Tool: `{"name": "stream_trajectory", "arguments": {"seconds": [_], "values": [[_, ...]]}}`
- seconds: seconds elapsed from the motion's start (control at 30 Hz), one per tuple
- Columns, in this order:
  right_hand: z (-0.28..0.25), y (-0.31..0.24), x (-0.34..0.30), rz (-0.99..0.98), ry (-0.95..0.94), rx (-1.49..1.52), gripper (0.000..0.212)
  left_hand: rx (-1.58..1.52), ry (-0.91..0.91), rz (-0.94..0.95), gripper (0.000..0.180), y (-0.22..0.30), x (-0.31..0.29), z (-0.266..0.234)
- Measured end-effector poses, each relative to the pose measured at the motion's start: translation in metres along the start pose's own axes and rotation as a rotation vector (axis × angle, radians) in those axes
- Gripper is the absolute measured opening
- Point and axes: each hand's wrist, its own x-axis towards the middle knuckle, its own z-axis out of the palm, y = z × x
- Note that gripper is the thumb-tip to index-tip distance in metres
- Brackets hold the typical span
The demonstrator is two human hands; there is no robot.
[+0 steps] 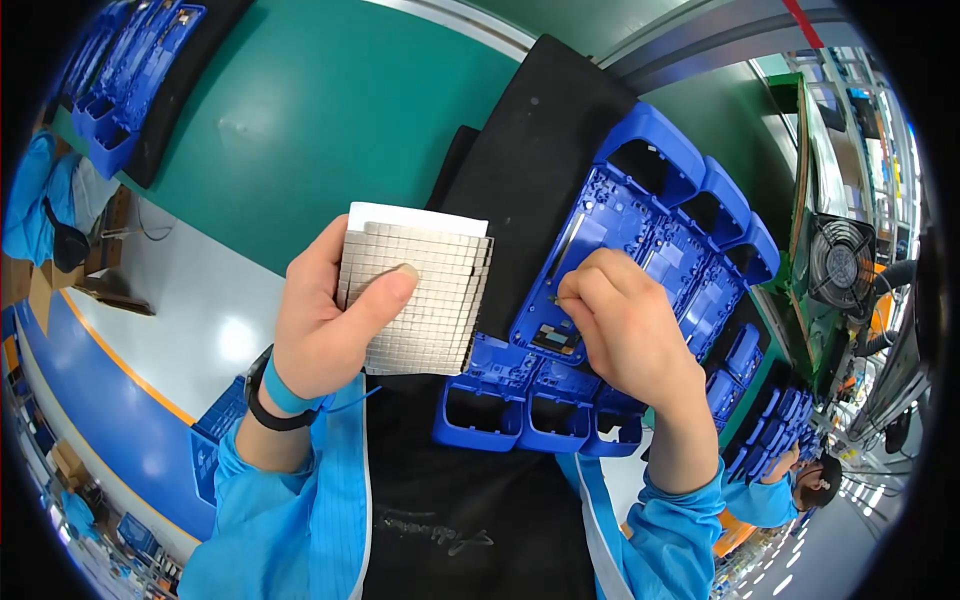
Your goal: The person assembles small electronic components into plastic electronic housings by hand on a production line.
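Stack of gridded silvery pieces (pixel 440 320), a white sheet (pixel 425 216) showing at its far edge, is pinched in the left hand's (pixel 320 335) grip, thumb on top. Rightward, the right hand (pixel 640 330) is over a blue plastic housing (pixel 603 222), fingertips pressed together; I cannot tell whether they hold anything. More blue housings (pixel 140 75) lie far left beside the green table's (pixel 320 110) bare stretch.

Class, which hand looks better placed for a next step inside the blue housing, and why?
Probably the right hand: it is over the blue housing, in a pinching pose. The left hand is farther off and occupied, gripping a silver gridded pad.
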Motion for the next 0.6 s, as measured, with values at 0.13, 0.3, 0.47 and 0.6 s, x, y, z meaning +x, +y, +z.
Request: {"name": "stream_trajectory", "arguments": {"seconds": [0.13, 0.3, 0.47, 0.6], "values": [[0.0024, 0.0015, 0.0001, -0.001, 0.009, -0.041, 0.010, -0.047, -0.028, -0.009, 0.033, -0.0011, 0.0009, 0.0029], [0.0026, 0.0002, 0.0012, -0.002, 0.009, -0.057, 0.009, -0.037, -0.043, -0.013, 0.034, 0.0008, 0.0001, 0.0053], [0.0022, -0.0011, 0.0020, 0.001, -0.004, -0.060, 0.009, -0.043, -0.061, -0.014, 0.034, 0.0001, -0.0003, 0.0076], [0.0023, -0.0007, 0.0015, 0.004, -0.002, -0.065, 0.009, -0.028, -0.085, -0.015, 0.034, -0.0010, 0.0011, 0.0078]]}}
